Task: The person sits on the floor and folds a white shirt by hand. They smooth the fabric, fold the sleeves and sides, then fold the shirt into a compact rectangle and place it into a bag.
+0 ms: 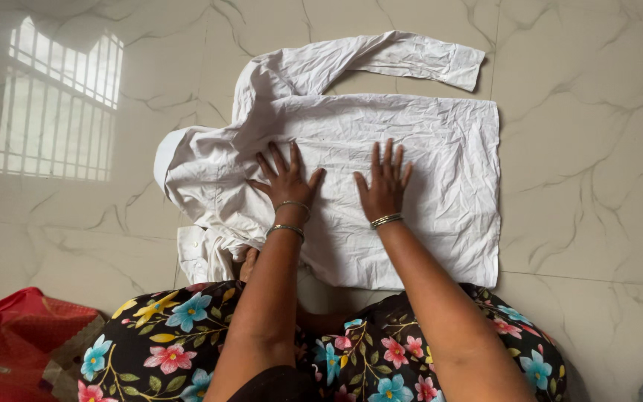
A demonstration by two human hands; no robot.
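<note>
White shirt (pixel 381 156) lay flat and creased on the marble floor (pixel 589 149), 1 sleeve (pixel 381 59) stretched out at top. Left hand (pixel 286 181) and right hand (pixel 383 184) pressed flat on it, fingers spread wide, gripping nothing. Red cloth (pixel 9 335) lay bottom-left.

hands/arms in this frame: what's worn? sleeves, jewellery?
Both arms are bare, no sleeves in view. The left hand has two thin metal bangles at the wrist; the right hand has a stack of thin bangles. No gloves or rings visible.
</note>
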